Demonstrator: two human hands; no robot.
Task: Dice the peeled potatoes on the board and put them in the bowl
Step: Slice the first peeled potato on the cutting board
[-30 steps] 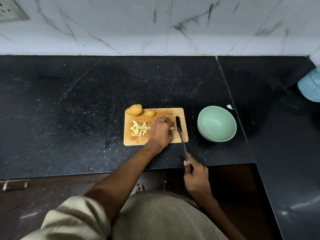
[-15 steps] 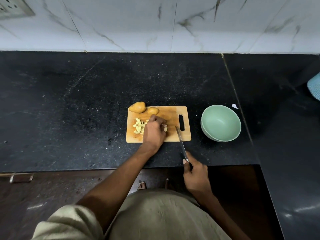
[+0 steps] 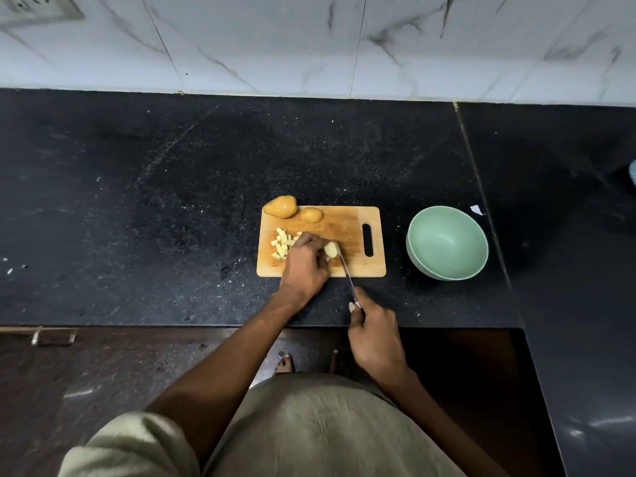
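A wooden cutting board (image 3: 354,222) lies on the black counter. Two whole potatoes (image 3: 281,206) (image 3: 311,215) sit at its far left corner. A pile of pale potato dice (image 3: 282,243) lies on the board's left half. My left hand (image 3: 304,263) holds a pale potato piece (image 3: 331,249) down on the board with curled fingers. My right hand (image 3: 375,339) grips the handle of a knife (image 3: 347,274), whose blade rests against the right side of that piece. A green bowl (image 3: 446,243) with nothing in it stands to the right of the board.
The black counter's front edge (image 3: 172,326) runs just below my hands. A white marble wall (image 3: 309,46) closes the back. A small white scrap (image 3: 476,210) lies behind the bowl, beside a seam in the counter. A bare foot (image 3: 285,362) shows on the floor below.
The knife blade has moved left across the board up to the potato piece. My left hand has shifted its grip, so the piece now shows at its fingertips.
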